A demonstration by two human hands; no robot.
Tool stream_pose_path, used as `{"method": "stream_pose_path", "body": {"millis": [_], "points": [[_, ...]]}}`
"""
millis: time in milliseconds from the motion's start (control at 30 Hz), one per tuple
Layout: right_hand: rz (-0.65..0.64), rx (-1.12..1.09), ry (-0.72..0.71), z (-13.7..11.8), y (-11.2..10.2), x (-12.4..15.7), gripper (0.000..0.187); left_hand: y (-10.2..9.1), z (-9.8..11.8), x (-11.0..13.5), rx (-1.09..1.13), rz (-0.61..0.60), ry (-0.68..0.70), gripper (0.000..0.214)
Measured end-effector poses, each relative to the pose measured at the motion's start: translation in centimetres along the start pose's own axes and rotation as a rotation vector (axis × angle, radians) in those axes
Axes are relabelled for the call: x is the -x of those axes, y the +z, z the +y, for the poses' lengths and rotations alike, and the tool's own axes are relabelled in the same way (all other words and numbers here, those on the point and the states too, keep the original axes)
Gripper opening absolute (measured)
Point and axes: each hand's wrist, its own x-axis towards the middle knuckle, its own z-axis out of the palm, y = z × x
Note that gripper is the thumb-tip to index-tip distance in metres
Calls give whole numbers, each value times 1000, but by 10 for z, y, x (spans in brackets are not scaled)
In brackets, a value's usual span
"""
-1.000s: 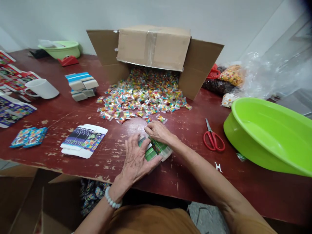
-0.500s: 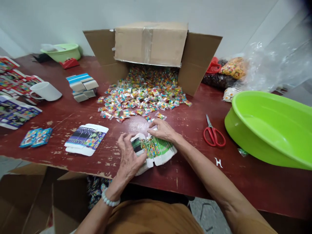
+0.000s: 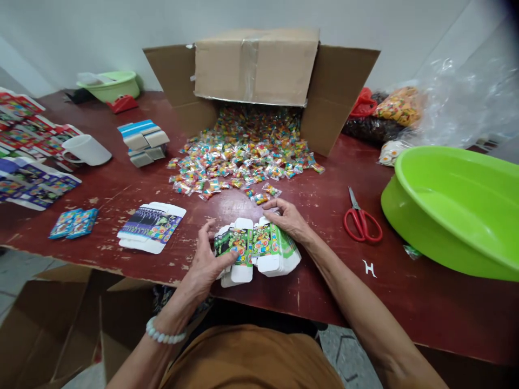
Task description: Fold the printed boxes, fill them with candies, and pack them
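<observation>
Two stacks of green printed flat candy boxes lie side by side near the table's front edge. My left hand (image 3: 207,262) grips the left stack (image 3: 239,246), thumb across its printed top and fingers round its far left side. My right hand (image 3: 287,220) curls over the far side of the right stack (image 3: 270,254), its fingertips at the upper edge. White flaps stick out from both stacks. Beyond the hands, a heap of wrapped candies (image 3: 243,162) spills out of a cardboard carton (image 3: 255,67).
Purple flat boxes (image 3: 152,227) and blue packets (image 3: 75,222) lie left. Behind them stand a white mug (image 3: 89,150) and sponges (image 3: 142,141). Right are red-handled scissors (image 3: 360,221), a white H-shaped scrap (image 3: 369,268) and a big green basin (image 3: 441,216).
The green boxes, bent up and bunched between my hands before, now lie flatter as two stacks with printed faces up. My left thumb has moved onto the left stack's top. The view has shifted slightly.
</observation>
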Motion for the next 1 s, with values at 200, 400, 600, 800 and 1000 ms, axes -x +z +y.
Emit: {"method": "stream_pose_path", "body": {"millis": [200,400,600,800,1000], "points": [[108,-78,-72,19,-8,10,36,-9,23,0,625,84,-315,88],[110,-138,-42,36,-3,15,39,-45,32,-12,933,-101,-445,72],[138,-152,-75,32,2,17,36,-52,24,-16,944,-191,-528,76],[142,-156,-107,17,1,18,32,-55,20,-18,1054,-347,-486,95],[163,-169,-107,17,1,18,28,-68,18,-17,1025,-213,-480,92]]}}
